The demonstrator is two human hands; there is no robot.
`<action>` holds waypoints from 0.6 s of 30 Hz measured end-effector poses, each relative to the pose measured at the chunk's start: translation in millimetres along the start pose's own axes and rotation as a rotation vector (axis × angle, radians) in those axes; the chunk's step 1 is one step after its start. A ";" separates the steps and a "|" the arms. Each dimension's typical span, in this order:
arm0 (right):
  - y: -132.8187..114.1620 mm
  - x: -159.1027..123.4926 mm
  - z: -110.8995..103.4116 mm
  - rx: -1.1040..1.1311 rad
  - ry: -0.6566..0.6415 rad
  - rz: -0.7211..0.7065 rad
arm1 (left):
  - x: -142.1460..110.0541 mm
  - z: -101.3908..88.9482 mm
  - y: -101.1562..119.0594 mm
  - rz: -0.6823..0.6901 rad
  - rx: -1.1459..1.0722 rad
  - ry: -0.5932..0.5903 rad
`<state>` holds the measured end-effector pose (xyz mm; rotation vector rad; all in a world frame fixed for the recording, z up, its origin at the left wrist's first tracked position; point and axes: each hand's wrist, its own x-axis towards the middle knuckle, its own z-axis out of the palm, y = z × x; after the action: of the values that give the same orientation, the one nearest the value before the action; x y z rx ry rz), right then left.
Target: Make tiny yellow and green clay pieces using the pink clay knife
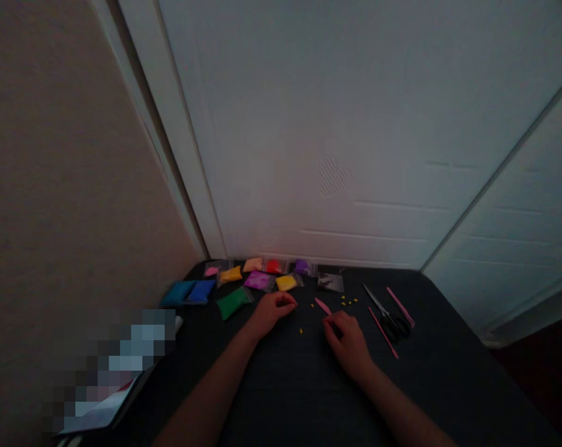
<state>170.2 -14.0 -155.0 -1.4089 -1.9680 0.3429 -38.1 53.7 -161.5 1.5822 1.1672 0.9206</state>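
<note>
My right hand (347,340) is closed on a small pink plastic modelling tool (322,305), whose flat blade points up and to the left. My left hand (272,311) hovers at the table's middle with thumb and fingers pinched together; anything between them is too small to make out. Two tiny yellow pieces, one small yellow bit (312,305) and one lower yellow bit (301,331), lie between my hands. Several more yellow pieces (350,303) are grouped beyond my right hand. Just past my left hand is a bag of yellow clay (287,283).
Bags of coloured clay line the back, including a green one (233,303) and a blue one (200,290). Scissors (387,313), a pink stick tool (383,333) and another pink tool (401,306) lie right. A partly blurred device or booklet (108,410) stands left on the dark table (281,397).
</note>
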 end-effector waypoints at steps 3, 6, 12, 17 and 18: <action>-4.6 13.4 7.2 0.019 0.048 -0.012 | 5.1 -2.1 -0.4 -0.001 -0.057 0.028; -9.0 26.6 15.7 0.073 0.094 -0.001 | 9.5 -5.1 1.2 -0.027 -0.075 0.018; -2.8 25.3 22.3 0.095 0.127 0.025 | 7.5 -11.7 -1.3 -0.091 -0.085 0.041; 9.6 22.2 21.8 0.023 0.105 0.020 | 12.2 -14.1 -10.1 -0.194 -0.270 0.111; 12.4 22.8 22.6 0.003 0.104 0.011 | 13.3 -14.0 -11.0 -0.201 -0.305 0.126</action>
<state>160.2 15.3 -170.2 -1.4079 -1.8761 0.2716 -50.4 71.1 -167.6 1.1559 1.1847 1.0213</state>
